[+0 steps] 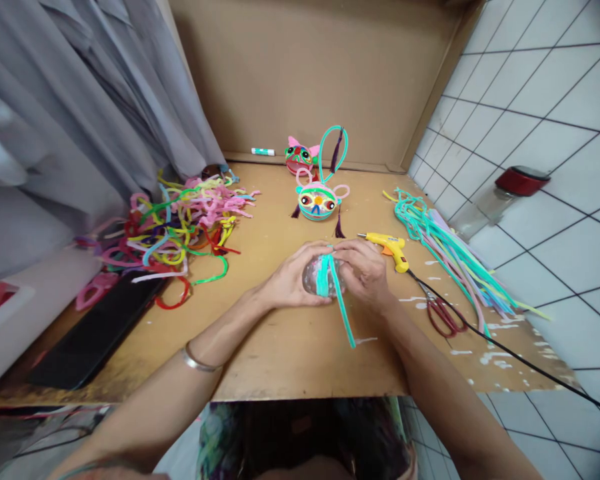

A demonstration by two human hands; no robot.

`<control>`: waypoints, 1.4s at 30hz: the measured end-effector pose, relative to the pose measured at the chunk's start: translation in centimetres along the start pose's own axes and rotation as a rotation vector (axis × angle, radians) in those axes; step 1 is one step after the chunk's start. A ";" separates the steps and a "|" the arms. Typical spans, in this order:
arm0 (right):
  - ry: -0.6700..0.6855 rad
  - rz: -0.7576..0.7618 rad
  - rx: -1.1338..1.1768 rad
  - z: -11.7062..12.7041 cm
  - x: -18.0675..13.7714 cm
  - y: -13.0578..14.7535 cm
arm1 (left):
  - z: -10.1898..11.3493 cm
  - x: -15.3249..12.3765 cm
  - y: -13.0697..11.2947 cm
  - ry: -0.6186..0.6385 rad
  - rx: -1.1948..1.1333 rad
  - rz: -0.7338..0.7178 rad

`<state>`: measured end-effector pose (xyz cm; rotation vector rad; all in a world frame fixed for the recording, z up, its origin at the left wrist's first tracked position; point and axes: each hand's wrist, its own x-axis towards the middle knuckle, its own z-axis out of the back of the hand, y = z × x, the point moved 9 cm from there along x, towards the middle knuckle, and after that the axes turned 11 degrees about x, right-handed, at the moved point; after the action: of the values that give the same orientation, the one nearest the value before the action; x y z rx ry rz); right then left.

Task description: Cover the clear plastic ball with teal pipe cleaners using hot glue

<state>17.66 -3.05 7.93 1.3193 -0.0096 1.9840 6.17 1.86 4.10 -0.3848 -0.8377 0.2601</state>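
Observation:
Above the table's near middle, my left hand (293,277) is wrapped round the left side of a clear, rounded plastic piece (310,279). Turquoise pipe cleaner (323,277) runs in bands across its surface. At the upper right of the piece, my right hand (364,268) pinches the pipe cleaner, whose loose end (347,321) hangs toward the table's near edge. The fingertips of both hands come close together at the top, and my right fingers partly hide what they press on. A yellow glue gun (391,248) lies just beyond my right hand.
Two animal-faced pipe cleaner figures (318,208) stand at the back, near a marker (263,152). Tangled pipe cleaners (180,227) and a black slab (100,333) lie left. Right are straight pipe cleaners (455,260), red-handled scissors (445,315), a black cord (510,348) and a red-lidded jar (500,200).

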 end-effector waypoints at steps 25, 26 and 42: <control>-0.063 -0.135 0.134 0.3 -0.2 -1.0 | -0.1 0.1 0.3 0.008 -0.002 0.043; -0.077 -0.149 0.148 0.3 -0.2 -1.0 | -0.1 0.1 0.3 0.010 -0.003 0.041; -0.066 -0.024 0.017 0.3 -0.2 0.0 | -0.3 0.1 0.4 0.025 -0.012 0.057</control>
<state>17.99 -3.26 7.91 1.3894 -0.0080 1.9242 6.44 2.19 3.82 -0.4228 -0.8052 0.3030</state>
